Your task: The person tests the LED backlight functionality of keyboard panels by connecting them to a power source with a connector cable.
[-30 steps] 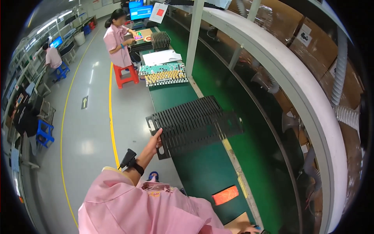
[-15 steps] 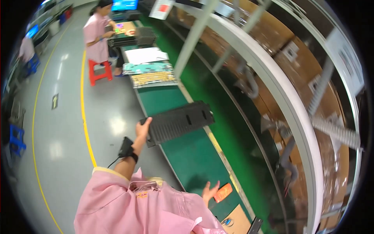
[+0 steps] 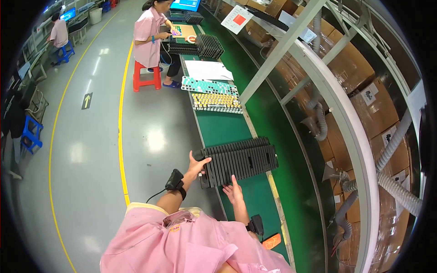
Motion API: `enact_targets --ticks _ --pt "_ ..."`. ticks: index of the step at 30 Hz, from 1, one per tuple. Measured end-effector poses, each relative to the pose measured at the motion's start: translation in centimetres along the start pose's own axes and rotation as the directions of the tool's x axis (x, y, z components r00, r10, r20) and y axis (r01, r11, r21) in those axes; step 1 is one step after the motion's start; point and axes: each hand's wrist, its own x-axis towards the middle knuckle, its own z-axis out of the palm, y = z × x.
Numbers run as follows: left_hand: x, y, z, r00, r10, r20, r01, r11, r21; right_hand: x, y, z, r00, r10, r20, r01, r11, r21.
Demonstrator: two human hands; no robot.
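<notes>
A long black ribbed rack (image 3: 236,160) lies across the green worktop. My left hand (image 3: 198,164) grips its left end, with the thumb over the top edge. At the rack's near side is my right hand (image 3: 234,193), fingers apart and thumb raised against the ribs; whether its fingertips reach underneath I cannot tell. Beyond the rack are two keyboards without keycaps, a teal one (image 3: 207,85) and a yellow one (image 3: 214,101). An orange flat object (image 3: 271,241) shows beside my right forearm.
Past the keyboards lie white sheets (image 3: 207,70) and stacked black racks (image 3: 209,46). A co-worker (image 3: 148,34) sits there on a red stool (image 3: 146,76). A slanted metal post (image 3: 282,52) rises along the green worktop's (image 3: 221,127) right side; cartons (image 3: 350,68) stand behind it.
My right hand has left the orange object and come to the rack's near side. The rack has turned, so more of its ribbed face shows. My left hand still holds its left end.
</notes>
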Motion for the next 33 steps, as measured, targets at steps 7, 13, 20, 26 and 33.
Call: enact_targets --ticks 7,13,20,26,33 --pt "-3.8 0.6 -5.3 0.994 -0.091 0.066 0.086 0.994 0.066 1.4 0.5 -2.1 0.993 0.1 0.069 -0.117 0.941 0.317" --pt "-6.7 1.1 -11.2 0.985 -0.146 0.096 0.125 0.972 0.197 -0.8 3.9 0.3 0.998 0.061 0.026 -0.067 0.909 0.411" --pt "-8.3 -1.9 -14.8 0.989 0.099 0.114 -0.115 0.983 0.143 -4.4 5.2 1.8 1.0 0.013 -0.015 -0.002 0.82 0.572" --pt "-10.6 1.4 -16.4 0.975 -0.128 0.184 0.087 0.973 0.215 -14.6 1.5 5.6 0.977 -0.194 -0.088 0.211 0.834 0.509" --pt "-12.0 12.4 -4.8 0.697 0.425 0.578 -0.29 0.903 -0.316 -22.7 -10.6 7.9 0.736 -0.662 -0.141 0.674 0.697 0.244"
